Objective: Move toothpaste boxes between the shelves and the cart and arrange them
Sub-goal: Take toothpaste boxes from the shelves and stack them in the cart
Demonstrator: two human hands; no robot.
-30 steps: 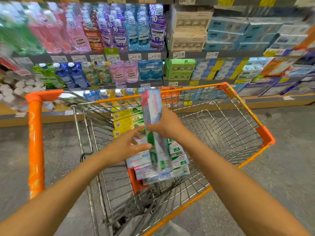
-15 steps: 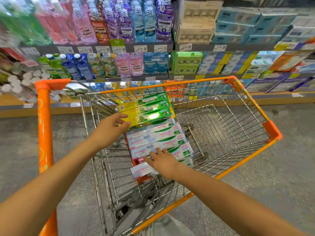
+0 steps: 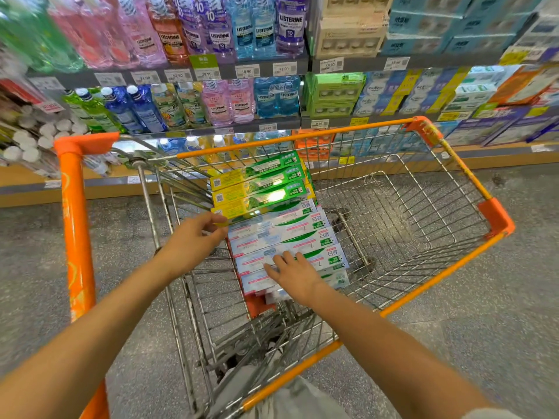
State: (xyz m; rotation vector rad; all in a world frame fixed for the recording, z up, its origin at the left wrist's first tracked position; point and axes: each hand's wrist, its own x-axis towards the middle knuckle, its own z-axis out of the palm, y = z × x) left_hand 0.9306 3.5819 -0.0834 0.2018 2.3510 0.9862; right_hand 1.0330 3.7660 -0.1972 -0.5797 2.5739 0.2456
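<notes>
Inside the wire cart [image 3: 429,207] lies a row of toothpaste boxes. Three green-and-yellow boxes [image 3: 260,189] sit at the far end, and several white-and-light-blue boxes [image 3: 287,237] lie nearer me. My left hand [image 3: 193,240] touches the left ends of the boxes where the green ones meet the white ones, fingers loosely bent. My right hand [image 3: 296,275] rests flat on the nearest white boxes with its fingers spread. Neither hand holds a box.
The cart's orange handle [image 3: 75,225] stands at the left and its right half holds nothing. Behind it, shelves carry mouthwash bottles [image 3: 217,31] and stacked boxed goods [image 3: 423,92]. Grey speckled floor surrounds the cart.
A second ago both hands held a white box upright above the cart. It now lies in the row, and both hands rest on the boxes; little has moved in the last half second.
</notes>
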